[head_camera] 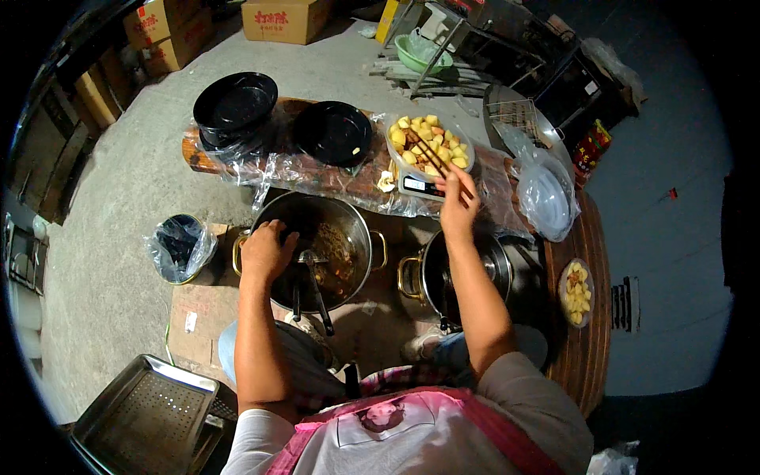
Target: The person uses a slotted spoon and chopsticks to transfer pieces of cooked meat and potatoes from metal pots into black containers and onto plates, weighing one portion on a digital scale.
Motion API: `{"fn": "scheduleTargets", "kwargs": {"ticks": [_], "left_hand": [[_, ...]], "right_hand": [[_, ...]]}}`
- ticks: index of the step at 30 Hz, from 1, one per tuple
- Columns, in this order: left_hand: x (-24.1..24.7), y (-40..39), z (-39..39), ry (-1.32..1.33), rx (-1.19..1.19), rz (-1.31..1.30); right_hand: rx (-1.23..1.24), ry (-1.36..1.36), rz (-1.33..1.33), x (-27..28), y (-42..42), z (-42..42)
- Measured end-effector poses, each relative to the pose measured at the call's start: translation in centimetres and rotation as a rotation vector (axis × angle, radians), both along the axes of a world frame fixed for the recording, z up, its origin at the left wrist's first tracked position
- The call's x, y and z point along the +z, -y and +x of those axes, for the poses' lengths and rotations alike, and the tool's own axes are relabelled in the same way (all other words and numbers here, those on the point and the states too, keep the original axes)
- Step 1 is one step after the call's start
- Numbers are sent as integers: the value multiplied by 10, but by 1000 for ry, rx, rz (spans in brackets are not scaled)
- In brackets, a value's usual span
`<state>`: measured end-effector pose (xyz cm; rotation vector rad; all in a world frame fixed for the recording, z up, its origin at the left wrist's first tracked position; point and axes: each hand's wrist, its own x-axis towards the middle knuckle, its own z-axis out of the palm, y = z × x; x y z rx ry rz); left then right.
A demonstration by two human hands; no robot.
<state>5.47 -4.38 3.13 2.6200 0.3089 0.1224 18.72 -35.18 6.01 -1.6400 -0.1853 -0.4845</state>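
My right hand (458, 208) holds a pair of dark chopsticks (428, 153). Their tips reach into a clear plastic bowl of yellow potato chunks and brown meat pieces (436, 139). That bowl rests on a digital kitchen scale (415, 186) with a lit display. My left hand (268, 250) is over the left side of a large steel pot with brass-coloured handles (363, 237), fingers loosely bent and apart, with nothing visible in them. Inside the pot are brown liquid with bits of food and a ladle (314, 261), whose dark handle leans over the near rim beside another dark handle.
Black round bowls (234, 104) and a black dish (332, 133) sit on the plastic-covered wooden bench (285, 178). A second pot (415, 279) stands at right. Further right are bagged plastic lids (546, 193) and another potato bowl (576, 294). A lined bin (180, 246) and perforated tray (154, 409) lie left.
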Motion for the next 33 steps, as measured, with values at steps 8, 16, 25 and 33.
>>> {"fn": "scheduleTargets", "kwargs": {"ticks": [8,16,25,33], "left_hand": [[-1,7,1,43,0,-11],[-3,3,1,-10,-28,0],[-4,3,2,-6,-19,-15],[-2,4,1,-26,-6,-21]], "right_hand": [[-354,213,-403,2,53,-55],[-310,285,-533,-2,51,-47],[-325,386,-639,-2,55,-28],[-138,314,-658,-9,29,-50]]}}
